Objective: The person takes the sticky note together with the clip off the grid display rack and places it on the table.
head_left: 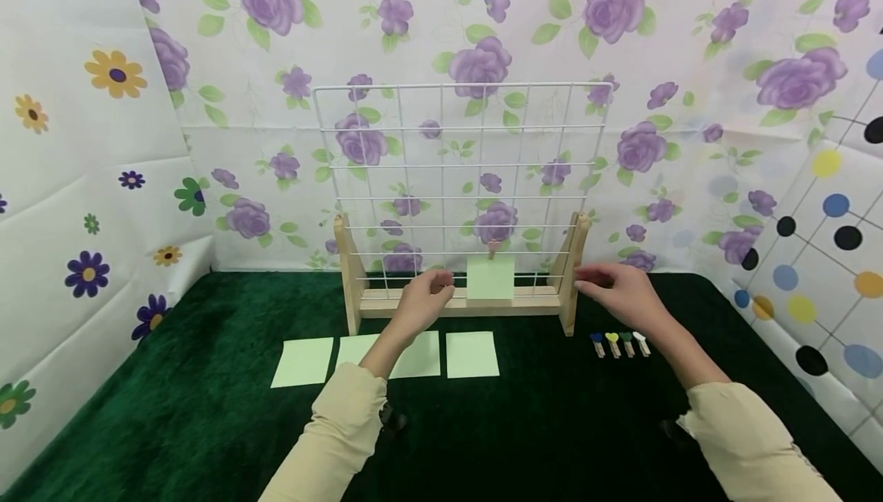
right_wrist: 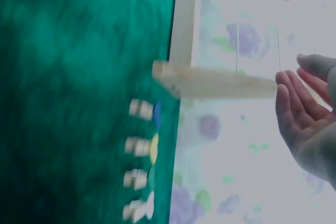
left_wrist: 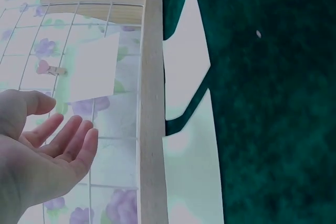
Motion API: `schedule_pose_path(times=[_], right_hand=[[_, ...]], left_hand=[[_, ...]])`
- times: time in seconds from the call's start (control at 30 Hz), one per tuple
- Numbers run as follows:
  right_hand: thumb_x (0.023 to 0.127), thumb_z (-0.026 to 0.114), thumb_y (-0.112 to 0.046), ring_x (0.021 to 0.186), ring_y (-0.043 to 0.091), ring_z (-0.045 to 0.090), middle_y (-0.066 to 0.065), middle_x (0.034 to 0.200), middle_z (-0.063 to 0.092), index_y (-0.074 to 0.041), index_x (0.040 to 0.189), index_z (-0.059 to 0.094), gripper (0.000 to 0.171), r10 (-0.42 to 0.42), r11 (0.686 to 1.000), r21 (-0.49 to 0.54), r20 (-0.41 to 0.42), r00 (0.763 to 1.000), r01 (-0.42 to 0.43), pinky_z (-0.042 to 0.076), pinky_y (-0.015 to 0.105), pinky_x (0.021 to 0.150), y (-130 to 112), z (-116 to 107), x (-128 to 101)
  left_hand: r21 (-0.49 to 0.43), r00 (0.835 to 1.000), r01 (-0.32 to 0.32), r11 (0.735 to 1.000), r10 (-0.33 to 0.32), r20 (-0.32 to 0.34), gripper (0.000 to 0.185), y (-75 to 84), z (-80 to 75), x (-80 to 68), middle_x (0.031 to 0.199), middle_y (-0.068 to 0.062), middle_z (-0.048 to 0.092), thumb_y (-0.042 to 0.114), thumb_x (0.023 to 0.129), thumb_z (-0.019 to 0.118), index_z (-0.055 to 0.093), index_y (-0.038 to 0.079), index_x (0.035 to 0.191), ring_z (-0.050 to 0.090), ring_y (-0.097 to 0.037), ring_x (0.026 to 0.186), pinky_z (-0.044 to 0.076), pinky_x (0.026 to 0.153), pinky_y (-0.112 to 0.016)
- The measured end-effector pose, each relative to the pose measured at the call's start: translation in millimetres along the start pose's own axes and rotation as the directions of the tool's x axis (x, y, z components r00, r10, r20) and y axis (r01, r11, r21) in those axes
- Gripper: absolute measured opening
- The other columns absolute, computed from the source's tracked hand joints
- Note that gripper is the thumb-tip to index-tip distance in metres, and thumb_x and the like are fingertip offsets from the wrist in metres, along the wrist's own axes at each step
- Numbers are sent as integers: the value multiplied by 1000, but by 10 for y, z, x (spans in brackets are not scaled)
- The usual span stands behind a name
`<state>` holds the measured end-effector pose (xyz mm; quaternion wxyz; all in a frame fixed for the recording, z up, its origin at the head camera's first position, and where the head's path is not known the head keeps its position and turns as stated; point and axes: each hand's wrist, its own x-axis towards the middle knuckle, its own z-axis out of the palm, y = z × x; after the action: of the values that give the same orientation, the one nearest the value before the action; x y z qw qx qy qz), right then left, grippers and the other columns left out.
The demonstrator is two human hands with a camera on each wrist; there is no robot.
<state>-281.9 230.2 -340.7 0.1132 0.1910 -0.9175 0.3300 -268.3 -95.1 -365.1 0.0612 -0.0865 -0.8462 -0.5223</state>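
A pale green paper square (head_left: 490, 278) hangs low on a white wire grid (head_left: 441, 165), held by a small clothespin with a pink heart (left_wrist: 44, 67). My left hand (head_left: 422, 303) hovers just left of that paper, fingers loosely bent and holding nothing. Beside the stand's right wooden leg (head_left: 572, 276) is my right hand (head_left: 624, 295), also holding nothing; in the right wrist view its fingertips come close to the leg, and whether they touch it I cannot tell. More green paper squares (head_left: 472, 354) lie in a row before the stand, one partly covered by my left arm.
Several small clothespins (head_left: 613, 346) with blue, yellow, green and white hearts lie in a row at the right. Dark green cloth (head_left: 538, 433) covers the table. A wooden crossbar (head_left: 407, 309) joins the stand's legs. Flowered sheeting (head_left: 262, 142) hangs behind.
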Motion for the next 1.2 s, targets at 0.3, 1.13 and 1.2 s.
schedule_pose_path(times=[0.3, 1.13, 1.2], right_hand=[[96, 62, -19, 100, 29, 62, 14, 113, 67, -2, 120, 65, 29, -34, 993, 116, 47, 998, 29, 52, 44, 79, -267, 177, 225], [97, 59, -16, 103, 28, 64, 16, 122, 64, 0, 126, 62, 33, -21, 981, 193, 59, 998, 9, 55, 37, 79, -841, 441, 620], [98, 58, -15, 100, 29, 65, 17, 123, 63, 1, 126, 61, 33, -37, 979, 201, 71, 997, 22, 55, 38, 78, -853, 459, 636]], left_hand=[[-59, 999, 17, 998, -19, -37, 37, 89, 100, 60, 118, -14, 61, 14, 96, 55, 53, 1, 131, 57, -29, 110, 48, 89, -42], [-142, 987, 103, 984, -119, -110, 39, 213, 319, 242, 125, -16, 57, 12, 95, 53, 51, -1, 131, 53, -31, 117, 47, 92, -42], [-144, 987, 112, 983, -127, -97, 38, 202, 327, 252, 126, -16, 57, 13, 95, 53, 51, -1, 131, 53, -31, 117, 46, 93, -42]])
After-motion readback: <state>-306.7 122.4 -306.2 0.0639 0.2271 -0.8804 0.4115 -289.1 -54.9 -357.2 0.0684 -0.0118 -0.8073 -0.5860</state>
